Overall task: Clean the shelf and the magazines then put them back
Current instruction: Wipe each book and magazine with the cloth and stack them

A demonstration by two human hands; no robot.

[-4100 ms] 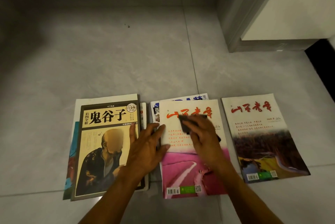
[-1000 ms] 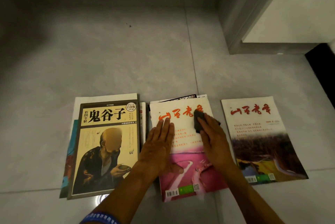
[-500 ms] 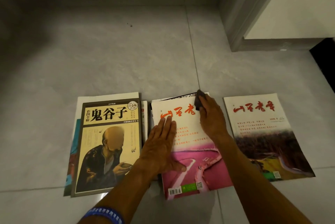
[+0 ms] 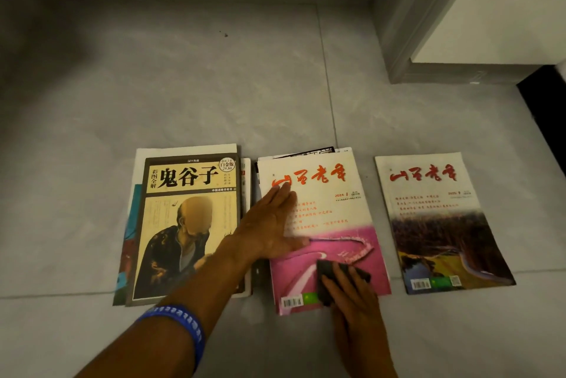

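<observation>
Magazine being wiped: the pink-and-white magazine [image 4: 330, 215] lies face up on the floor [image 4: 214, 86], on top of a small pile, between a stack topped by a yellow book [image 4: 186, 224] and a single magazine [image 4: 441, 221] lying well apart to the right.
Cloth: a dark cloth [image 4: 329, 279] sits on the pink lower part of the cover, near the barcode corner.
Right hand: the right hand [image 4: 355, 304] has its fingers curled over the cloth and presses it onto the cover.
Left hand: the left hand [image 4: 272, 224] lies flat with straight fingers on the cover's left side, holding nothing, pinning the magazine down.
Step, as I judge it: wiping this cover, low end now.
Doing it well: keep the flat hand's weight on, so the thin cover neither slides nor creases; run light, overlapping strokes out past the edge; lift the pinning hand afterwards to wipe the patch under it.
Risk: pushing towards the loose corner could fold it.
Shelf: not in view.
</observation>
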